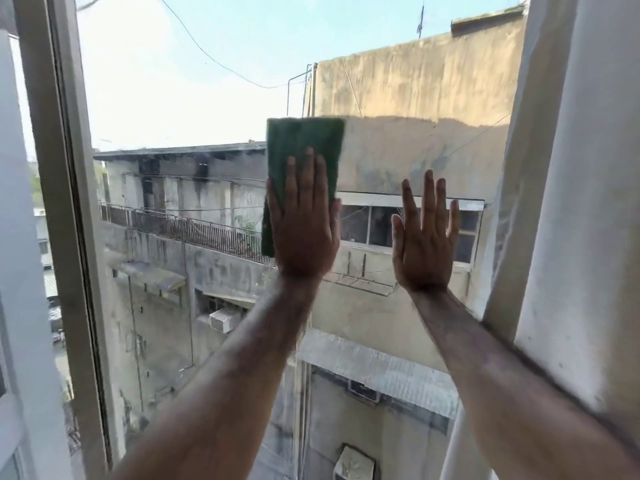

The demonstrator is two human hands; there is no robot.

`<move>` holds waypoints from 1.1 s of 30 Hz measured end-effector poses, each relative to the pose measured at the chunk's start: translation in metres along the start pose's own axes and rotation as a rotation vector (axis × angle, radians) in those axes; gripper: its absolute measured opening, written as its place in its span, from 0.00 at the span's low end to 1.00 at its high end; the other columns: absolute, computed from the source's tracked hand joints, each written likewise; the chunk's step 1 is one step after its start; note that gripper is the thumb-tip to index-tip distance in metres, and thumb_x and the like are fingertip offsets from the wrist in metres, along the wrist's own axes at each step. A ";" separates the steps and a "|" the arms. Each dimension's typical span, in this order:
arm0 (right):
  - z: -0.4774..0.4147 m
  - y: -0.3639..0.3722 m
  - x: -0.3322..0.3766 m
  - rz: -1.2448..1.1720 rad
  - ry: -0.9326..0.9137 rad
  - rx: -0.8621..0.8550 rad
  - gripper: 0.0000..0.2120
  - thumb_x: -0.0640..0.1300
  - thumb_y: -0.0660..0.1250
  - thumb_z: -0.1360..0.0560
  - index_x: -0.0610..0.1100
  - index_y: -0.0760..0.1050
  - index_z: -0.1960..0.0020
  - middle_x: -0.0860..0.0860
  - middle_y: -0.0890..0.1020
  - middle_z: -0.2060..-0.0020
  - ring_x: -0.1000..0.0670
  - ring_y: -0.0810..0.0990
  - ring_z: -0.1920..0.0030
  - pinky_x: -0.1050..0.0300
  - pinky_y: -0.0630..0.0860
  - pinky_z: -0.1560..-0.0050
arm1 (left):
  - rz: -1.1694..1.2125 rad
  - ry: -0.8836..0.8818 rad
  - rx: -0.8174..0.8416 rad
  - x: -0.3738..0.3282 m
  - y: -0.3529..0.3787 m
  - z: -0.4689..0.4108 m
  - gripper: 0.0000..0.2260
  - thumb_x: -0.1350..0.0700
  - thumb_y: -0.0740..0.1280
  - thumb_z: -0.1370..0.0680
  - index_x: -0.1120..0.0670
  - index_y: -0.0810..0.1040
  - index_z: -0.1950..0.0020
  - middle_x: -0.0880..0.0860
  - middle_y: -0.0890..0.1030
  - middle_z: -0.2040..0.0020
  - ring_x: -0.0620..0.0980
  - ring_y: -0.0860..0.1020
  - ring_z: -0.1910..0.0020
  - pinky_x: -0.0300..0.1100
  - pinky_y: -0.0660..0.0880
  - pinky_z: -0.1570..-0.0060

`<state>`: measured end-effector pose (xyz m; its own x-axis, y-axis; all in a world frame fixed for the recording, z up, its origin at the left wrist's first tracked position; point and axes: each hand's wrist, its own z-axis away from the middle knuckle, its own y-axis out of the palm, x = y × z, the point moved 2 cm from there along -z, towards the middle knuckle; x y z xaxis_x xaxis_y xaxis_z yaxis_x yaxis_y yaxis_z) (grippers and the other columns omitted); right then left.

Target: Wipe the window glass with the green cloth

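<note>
A dark green cloth (304, 140) lies flat against the window glass (180, 109) near the middle of the pane. My left hand (304, 223) presses on its lower half with the palm, fingers stretched upward over it. The cloth's top part and a strip at the left show beyond the hand. My right hand (424, 237) rests flat on the glass to the right, fingers spread, holding nothing.
A pale window frame (65, 202) runs down the left side of the pane. A white curtain or wall edge (568, 202) bounds the right. Through the glass I see weathered concrete buildings, a railing, wires and sky.
</note>
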<state>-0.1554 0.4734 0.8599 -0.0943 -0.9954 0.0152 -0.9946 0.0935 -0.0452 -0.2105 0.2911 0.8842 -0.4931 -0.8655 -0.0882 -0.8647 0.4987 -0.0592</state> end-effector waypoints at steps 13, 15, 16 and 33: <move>0.003 0.000 0.001 0.010 0.000 -0.019 0.26 0.52 0.52 0.10 0.49 0.57 0.12 0.41 0.59 0.13 0.41 0.56 0.12 0.37 0.55 0.13 | -0.157 -0.269 0.113 0.178 -0.056 0.103 0.27 0.48 0.55 0.12 0.61 0.56 0.17 0.62 0.57 0.16 0.61 0.54 0.16 0.64 0.58 0.19; 0.004 -0.001 0.002 0.021 -0.002 -0.022 0.27 0.51 0.52 0.10 0.49 0.57 0.12 0.41 0.59 0.13 0.41 0.56 0.12 0.37 0.55 0.13 | -0.108 -0.498 0.038 0.170 -0.053 0.069 0.30 0.44 0.49 0.13 0.60 0.53 0.16 0.62 0.56 0.16 0.61 0.54 0.16 0.63 0.57 0.19; 0.005 -0.001 0.001 0.026 -0.002 -0.025 0.27 0.51 0.51 0.10 0.49 0.57 0.12 0.41 0.59 0.13 0.41 0.56 0.12 0.37 0.55 0.13 | -0.094 -0.561 0.007 0.155 -0.048 0.057 0.31 0.42 0.47 0.13 0.60 0.53 0.16 0.62 0.56 0.16 0.62 0.54 0.16 0.63 0.58 0.19; 0.005 0.004 -0.001 0.007 -0.010 -0.023 0.28 0.51 0.53 0.09 0.51 0.52 0.11 0.43 0.55 0.12 0.42 0.52 0.11 0.36 0.54 0.13 | -0.090 0.033 0.116 0.152 -0.048 0.070 0.25 0.47 0.53 0.13 0.55 0.59 0.17 0.57 0.61 0.16 0.59 0.57 0.16 0.65 0.60 0.21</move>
<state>-0.1588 0.4742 0.8543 -0.1007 -0.9949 0.0050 -0.9947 0.1006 -0.0220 -0.2373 0.1395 0.8038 -0.4185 -0.9071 -0.0445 -0.8898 0.4194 -0.1801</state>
